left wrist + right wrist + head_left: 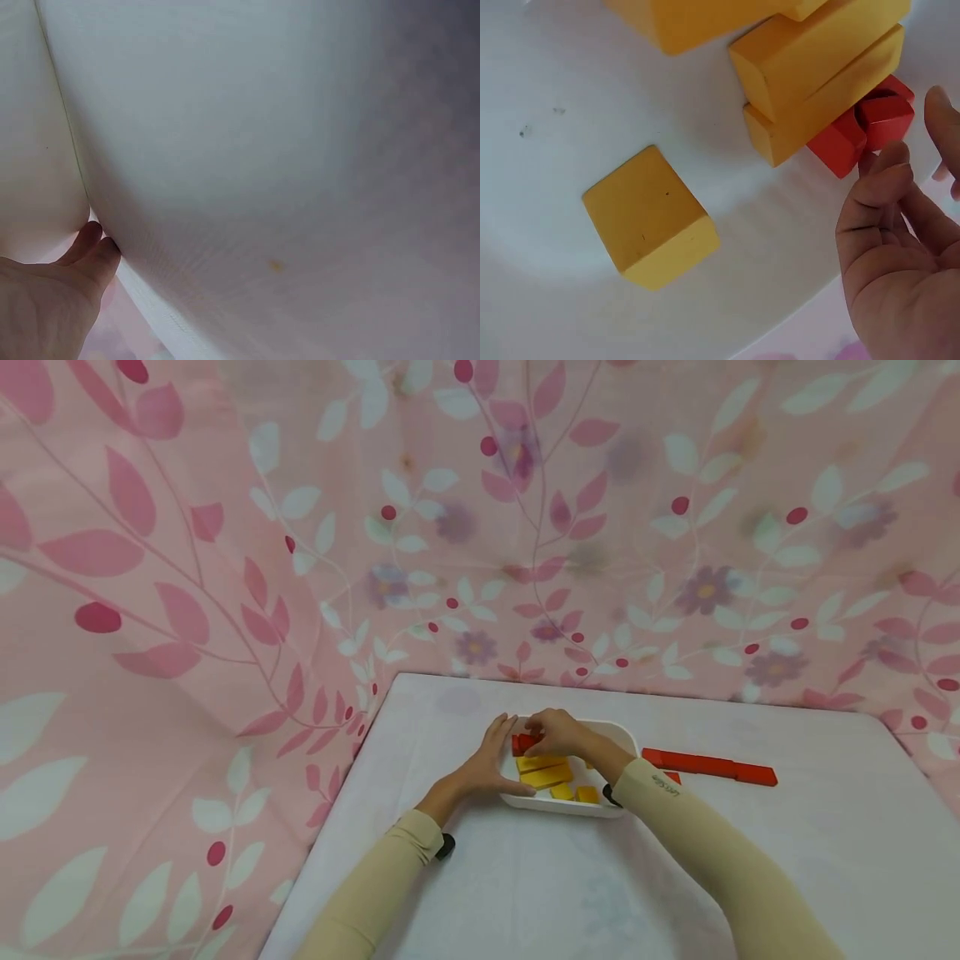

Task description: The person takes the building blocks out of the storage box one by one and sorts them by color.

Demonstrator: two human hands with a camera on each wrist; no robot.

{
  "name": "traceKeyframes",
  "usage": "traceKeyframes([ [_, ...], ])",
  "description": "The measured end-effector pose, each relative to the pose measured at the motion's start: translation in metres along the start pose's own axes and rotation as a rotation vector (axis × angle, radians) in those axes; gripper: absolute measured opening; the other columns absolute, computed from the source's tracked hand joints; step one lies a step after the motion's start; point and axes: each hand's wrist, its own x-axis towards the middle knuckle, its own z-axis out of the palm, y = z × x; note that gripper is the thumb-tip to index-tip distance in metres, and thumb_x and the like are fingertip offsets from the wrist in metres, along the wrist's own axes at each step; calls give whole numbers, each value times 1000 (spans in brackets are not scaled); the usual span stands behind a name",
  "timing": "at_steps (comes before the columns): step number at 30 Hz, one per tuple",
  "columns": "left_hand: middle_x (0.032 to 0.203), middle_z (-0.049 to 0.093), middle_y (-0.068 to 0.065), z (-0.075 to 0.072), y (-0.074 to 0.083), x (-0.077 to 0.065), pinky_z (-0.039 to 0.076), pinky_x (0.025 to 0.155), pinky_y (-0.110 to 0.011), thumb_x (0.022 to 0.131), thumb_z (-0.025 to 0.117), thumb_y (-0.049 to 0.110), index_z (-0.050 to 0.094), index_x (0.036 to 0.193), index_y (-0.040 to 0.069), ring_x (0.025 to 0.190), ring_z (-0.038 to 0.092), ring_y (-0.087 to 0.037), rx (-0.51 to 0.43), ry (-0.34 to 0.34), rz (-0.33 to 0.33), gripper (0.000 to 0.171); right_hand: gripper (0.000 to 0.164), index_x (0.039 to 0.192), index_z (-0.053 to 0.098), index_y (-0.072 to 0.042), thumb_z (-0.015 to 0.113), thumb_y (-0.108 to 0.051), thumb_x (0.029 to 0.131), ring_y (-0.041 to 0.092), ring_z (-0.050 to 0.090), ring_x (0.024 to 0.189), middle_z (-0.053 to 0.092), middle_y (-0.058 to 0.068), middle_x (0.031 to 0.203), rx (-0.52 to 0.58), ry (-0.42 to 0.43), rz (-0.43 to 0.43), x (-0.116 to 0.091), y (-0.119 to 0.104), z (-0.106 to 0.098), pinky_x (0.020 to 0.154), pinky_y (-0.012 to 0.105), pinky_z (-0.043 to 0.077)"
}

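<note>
Flowered cloth (637, 485) backs the table (675, 877). The spread left hand (483, 770) likely steadies the tray (566, 807); the right hand (558, 731) touches red blocks (840, 146), grip unclear.

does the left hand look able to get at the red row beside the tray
Probably not easily: the white tray and right forearm lie between the left hand and that red row.

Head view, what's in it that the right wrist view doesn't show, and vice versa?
Only the head view shows the beige sleeves and the long red row on the table, right of the white tray. Only the right wrist view shows dark specks on the tray's floor. Both show the tray, its yellow blocks, its red blocks and the right hand.
</note>
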Motion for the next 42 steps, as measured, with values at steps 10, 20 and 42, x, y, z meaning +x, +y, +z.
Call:
traceKeyframes([
  [10,151,-16,19,0,-2,-1,26,109,-54,56,75,65,-2,147,35,143,5,-19,-26,3,-1,123,41,114,63,-14,76,-19,76,16,56,91,65,0,102,-45,-45,-9,3,1,8,87,33,52],
  [20,151,-16,20,3,1,0,26,109,-54,56,77,63,-1,148,33,143,6,-19,-42,0,-4,124,32,107,65,-12,74,-18,77,16,55,84,65,2,97,-55,-39,12,2,5,9,82,31,53],
  [42,152,-17,15,0,2,-2,23,110,-55,59,74,64,-2,147,35,143,0,-19,-3,2,23,121,26,105,66,-13,67,-23,81,12,59,81,67,-4,92,128,25,-94,-3,4,-6,72,23,54],
])
